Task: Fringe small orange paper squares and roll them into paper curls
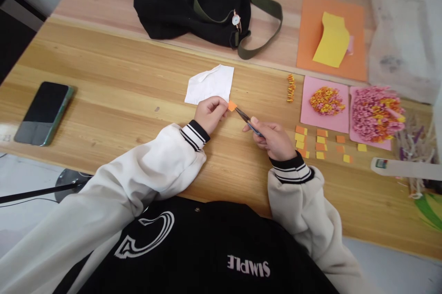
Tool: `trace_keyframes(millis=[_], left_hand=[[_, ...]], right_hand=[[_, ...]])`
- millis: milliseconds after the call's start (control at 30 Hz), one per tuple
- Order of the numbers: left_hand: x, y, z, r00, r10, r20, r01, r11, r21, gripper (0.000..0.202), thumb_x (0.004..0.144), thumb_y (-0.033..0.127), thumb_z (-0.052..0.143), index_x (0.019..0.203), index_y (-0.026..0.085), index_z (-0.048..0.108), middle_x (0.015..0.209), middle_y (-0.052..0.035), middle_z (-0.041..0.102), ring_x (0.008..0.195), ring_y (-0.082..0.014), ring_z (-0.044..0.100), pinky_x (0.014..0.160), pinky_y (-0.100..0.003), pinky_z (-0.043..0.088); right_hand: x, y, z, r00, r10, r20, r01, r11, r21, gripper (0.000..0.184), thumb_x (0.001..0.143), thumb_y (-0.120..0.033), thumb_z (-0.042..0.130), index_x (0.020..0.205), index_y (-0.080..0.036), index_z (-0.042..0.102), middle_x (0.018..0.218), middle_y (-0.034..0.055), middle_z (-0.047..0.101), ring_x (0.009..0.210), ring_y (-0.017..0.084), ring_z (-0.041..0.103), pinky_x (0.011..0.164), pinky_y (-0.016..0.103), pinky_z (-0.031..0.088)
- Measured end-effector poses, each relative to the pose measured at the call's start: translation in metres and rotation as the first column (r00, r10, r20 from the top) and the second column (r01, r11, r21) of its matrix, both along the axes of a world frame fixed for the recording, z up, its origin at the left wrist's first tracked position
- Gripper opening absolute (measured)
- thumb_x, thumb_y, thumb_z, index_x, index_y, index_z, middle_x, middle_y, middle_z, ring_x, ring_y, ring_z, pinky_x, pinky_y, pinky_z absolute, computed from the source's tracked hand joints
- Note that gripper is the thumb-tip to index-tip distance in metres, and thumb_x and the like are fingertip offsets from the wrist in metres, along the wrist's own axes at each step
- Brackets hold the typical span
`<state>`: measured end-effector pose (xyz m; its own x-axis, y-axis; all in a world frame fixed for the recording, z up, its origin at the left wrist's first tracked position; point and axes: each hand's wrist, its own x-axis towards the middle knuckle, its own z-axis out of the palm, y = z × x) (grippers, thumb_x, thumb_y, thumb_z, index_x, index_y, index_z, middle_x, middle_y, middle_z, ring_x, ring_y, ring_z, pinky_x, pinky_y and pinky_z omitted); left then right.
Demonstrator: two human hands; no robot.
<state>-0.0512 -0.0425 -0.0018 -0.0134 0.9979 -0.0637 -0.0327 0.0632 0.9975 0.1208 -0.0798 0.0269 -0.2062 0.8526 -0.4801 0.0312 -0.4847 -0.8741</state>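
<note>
My left hand [211,114] pinches a small orange paper square [232,106] between thumb and fingertips. The dark, slim tweezers [243,114] are in my right hand [274,139], their tips touching the square's right edge. Just beyond my left hand lies a creased white paper [210,84]. To the right of my right hand, several small orange and yellow paper pieces [321,140] are laid out in rough columns. A short row of orange-yellow rolled paper bits [291,88] lies farther back.
Pink sheets [311,116] at right carry piles of orange-yellow curls [328,101] and pink ones [371,112]. Behind them is an orange sheet [304,49] with yellow paper [332,40] on it. A black bag [193,3] lies at the back, a phone [43,112] at left, a white strip [407,168] at right.
</note>
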Motion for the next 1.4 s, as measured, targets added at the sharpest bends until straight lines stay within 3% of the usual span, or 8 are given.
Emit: trace_keyframes(millis=[367,667,1400], left_hand=[[-0.0018,0.0004,-0.0062,0.996,-0.032,-0.089,0.042,0.992,0.120,0.015,0.070,0.011,0.050,0.057,0.015,0.055,0.048,0.0052,0.052,0.045,-0.0060,0.045,0.048,-0.020,0.037],[-0.0016,-0.0003,-0.0061,0.993,-0.035,-0.113,0.048,0.992,0.113,0.014,0.072,0.017,0.054,0.057,0.015,0.054,0.047,0.0053,0.049,0.043,-0.0060,0.043,0.047,-0.021,0.036],[-0.0003,-0.0010,-0.0040,0.989,0.024,-0.143,-0.009,0.994,0.106,0.018,0.071,0.014,0.054,0.053,0.017,0.051,0.045,0.0054,0.046,0.044,-0.0067,0.039,0.047,-0.022,0.032]], right_hand=[[0.0001,-0.0004,-0.0001,1.000,0.016,0.002,-0.016,1.000,0.002,0.054,0.063,-0.065,0.065,0.068,-0.011,0.064,0.042,-0.0091,0.025,0.038,0.002,0.016,0.040,0.023,0.006],[-0.0006,-0.0002,-0.0008,1.000,0.002,0.013,-0.002,1.000,-0.008,0.055,0.060,-0.065,0.067,0.068,-0.011,0.065,0.041,-0.0088,0.027,0.038,0.001,0.016,0.040,0.023,0.005],[0.0000,0.0002,0.0013,1.000,-0.006,0.025,0.006,1.000,-0.015,0.055,0.060,-0.065,0.067,0.067,-0.011,0.064,0.041,-0.0090,0.025,0.038,0.001,0.015,0.040,0.022,0.006]])
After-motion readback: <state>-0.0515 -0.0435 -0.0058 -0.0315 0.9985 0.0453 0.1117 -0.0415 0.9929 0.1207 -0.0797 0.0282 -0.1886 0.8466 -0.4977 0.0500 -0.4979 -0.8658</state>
